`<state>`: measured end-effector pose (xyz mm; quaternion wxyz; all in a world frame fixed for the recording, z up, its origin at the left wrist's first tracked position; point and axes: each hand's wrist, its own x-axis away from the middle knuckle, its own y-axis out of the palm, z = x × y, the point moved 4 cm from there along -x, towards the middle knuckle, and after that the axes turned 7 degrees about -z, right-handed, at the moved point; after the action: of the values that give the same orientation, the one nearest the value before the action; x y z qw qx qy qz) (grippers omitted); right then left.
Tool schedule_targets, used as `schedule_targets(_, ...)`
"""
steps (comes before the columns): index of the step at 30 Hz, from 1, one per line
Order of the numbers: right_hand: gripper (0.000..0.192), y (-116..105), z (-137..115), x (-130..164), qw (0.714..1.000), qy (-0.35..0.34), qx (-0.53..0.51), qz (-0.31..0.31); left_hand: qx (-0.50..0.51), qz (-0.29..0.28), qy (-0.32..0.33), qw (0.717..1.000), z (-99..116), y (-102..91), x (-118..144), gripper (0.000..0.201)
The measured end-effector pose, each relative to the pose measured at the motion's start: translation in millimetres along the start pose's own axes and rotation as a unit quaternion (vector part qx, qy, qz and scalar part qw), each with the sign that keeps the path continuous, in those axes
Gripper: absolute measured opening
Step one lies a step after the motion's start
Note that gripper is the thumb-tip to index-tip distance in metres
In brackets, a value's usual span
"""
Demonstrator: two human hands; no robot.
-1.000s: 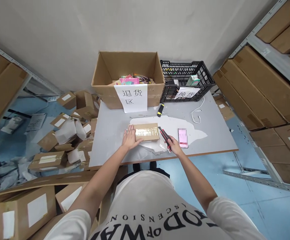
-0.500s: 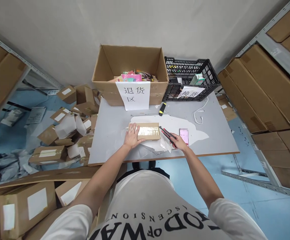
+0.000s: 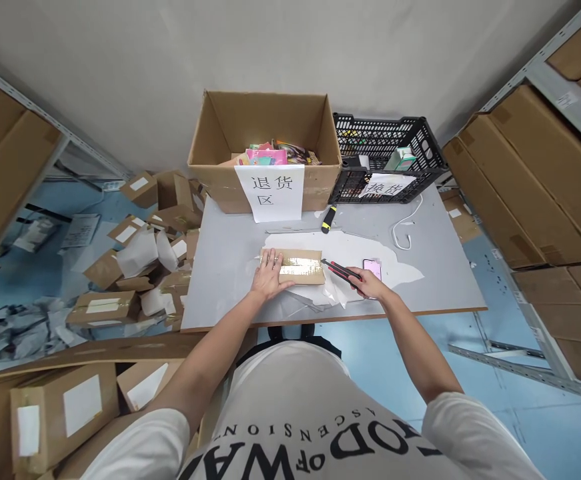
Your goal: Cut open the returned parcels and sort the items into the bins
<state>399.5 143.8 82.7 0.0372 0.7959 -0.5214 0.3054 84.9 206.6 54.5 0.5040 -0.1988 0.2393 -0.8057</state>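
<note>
A small cardboard box (image 3: 300, 265) with shiny clear tape across its top lies on crumpled white paper (image 3: 340, 243) on the grey table. My left hand (image 3: 269, 275) rests flat on the box's left part, fingers spread. In my right hand (image 3: 369, 283) is a black and red utility knife (image 3: 341, 271), its tip at the right end of the box. Whether the blade touches the tape cannot be made out. Beside that hand lies a phone (image 3: 372, 268) with a lit pink screen, partly covered by the hand.
At the back stand a large open carton (image 3: 265, 180) with colourful packages and a black plastic crate (image 3: 387, 160). A black and yellow tool (image 3: 329, 219) and a white cable (image 3: 401, 233) lie on the table (image 3: 450, 280). Loose boxes (image 3: 103, 308) crowd the floor at left; shelves flank both sides.
The knife has turned to a flatter angle, and my right hand has shifted slightly right. My left hand keeps its place on the box. The whole view has moved a little.
</note>
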Motion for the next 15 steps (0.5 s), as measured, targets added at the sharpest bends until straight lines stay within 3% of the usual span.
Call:
schedule_targets(3, 0.049, 3.6, 2.8, 2.3, 1.000, -0.012, 0.008, -0.015, -0.123, -0.031, -0.003, 0.992, 0.0, 2.1, -0.7, 0.097)
schedule_targets(8, 0.052, 11.0, 12.9, 8.5, 1.000, -0.017, 0.017, -0.013, -0.301, -0.085, -0.026, 0.950, -1.6, 5.2, -1.3, 0.101)
schedule_targets(15, 0.051, 19.5, 18.3, 16.1, 0.999, -0.033, -0.001, -0.013, -0.328, -0.090, -0.022, 0.940, -1.8, 6.4, 0.2, 0.102)
